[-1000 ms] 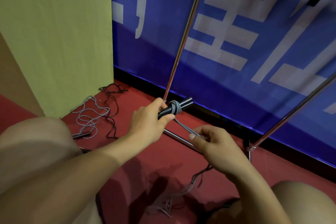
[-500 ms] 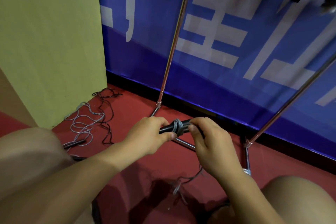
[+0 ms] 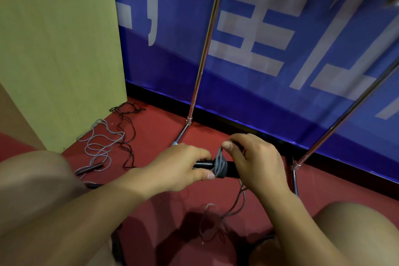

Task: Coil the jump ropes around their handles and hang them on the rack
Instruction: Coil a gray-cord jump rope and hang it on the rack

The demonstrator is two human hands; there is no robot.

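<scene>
The left hand is gripping the black handles of a jump rope, its grip wrapping around them, while the right hand is pinching the grey rope wound round those handles — several turns are bunching between the two hands. The bundle is hanging above the red floor, just in front of the rack. The loose tail is trailing down to the floor. Two other ropes — one grey, one black — are lying tangled near the yellow wall.
</scene>
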